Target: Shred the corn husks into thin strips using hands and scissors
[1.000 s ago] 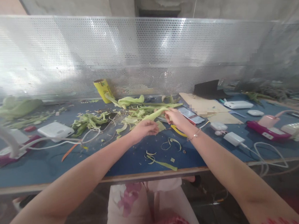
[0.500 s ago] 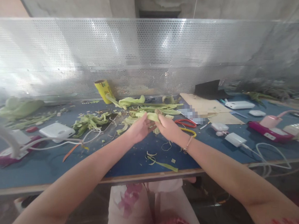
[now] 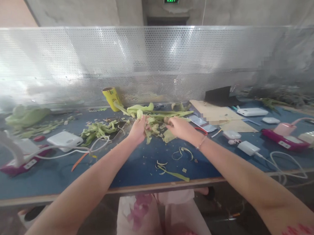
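Both my hands are over the middle of the blue table (image 3: 138, 170). My left hand (image 3: 138, 129) is closed on a bunch of pale green leaf strips (image 3: 150, 127) and lifts them a little above the surface. My right hand (image 3: 180, 127) is closed on the other end of the same green bunch, near a brownish stalk end (image 3: 166, 120). A wider heap of long green leaves (image 3: 157, 114) lies just behind the hands. Thin curled green trimmings (image 3: 174, 165) lie on the table in front of them.
A yellow roll (image 3: 111, 96) leans on the perforated metal screen (image 3: 154, 62). A white box (image 3: 64, 139), cables and a pink device (image 3: 15, 161) sit left. Right are a phone (image 3: 202, 122), red-handled scissors (image 3: 200, 130), cardboard (image 3: 216, 111), chargers (image 3: 248, 147) and another pink device (image 3: 282, 134).
My hands came together from a longer green stalk, then moved slightly left and gathered a loose bunch of leaf strips. The scissors and phone to the right became uncovered.
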The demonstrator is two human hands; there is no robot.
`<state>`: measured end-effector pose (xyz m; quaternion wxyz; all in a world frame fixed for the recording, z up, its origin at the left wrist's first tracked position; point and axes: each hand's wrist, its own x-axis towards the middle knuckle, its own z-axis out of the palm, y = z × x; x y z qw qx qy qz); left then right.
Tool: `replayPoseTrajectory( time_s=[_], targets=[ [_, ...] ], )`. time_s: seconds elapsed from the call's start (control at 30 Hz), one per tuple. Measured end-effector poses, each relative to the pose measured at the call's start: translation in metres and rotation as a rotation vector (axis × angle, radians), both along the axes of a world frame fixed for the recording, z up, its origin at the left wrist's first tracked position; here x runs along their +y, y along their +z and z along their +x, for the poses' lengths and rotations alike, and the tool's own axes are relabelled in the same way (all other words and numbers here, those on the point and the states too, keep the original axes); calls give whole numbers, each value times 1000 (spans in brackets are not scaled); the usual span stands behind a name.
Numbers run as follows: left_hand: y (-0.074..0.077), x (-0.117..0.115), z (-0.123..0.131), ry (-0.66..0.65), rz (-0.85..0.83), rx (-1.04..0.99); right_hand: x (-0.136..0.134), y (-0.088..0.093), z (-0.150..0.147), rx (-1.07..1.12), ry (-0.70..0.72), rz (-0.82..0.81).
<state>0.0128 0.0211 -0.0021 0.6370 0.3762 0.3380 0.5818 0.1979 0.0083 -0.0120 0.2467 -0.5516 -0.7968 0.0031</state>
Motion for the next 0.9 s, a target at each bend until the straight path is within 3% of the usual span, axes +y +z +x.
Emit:
replayPoseTrajectory(
  time_s=[0.17, 0.3, 0.43, 0.73, 0.8, 0.9],
  targets=[
    [0, 8, -13, -170, -47, 45, 36, 7, -10, 40, 130, 35],
    [-3, 11, -20, -303, -72, 39, 43, 4, -38, 87, 213, 10],
    [-3, 14, -24, -256, -109, 66, 35, 6, -43, 146, 220, -17],
    [-11, 23, -24, -93, -53, 334, 14, 28, -4, 413, 109, -90],
    [-12, 22, -23, -62, -29, 375, 11, 22, 5, 316, 50, -75],
    [-13, 20, -21, -68, 40, 469, 10, 5, 14, -21, 16, -17]
  ],
)
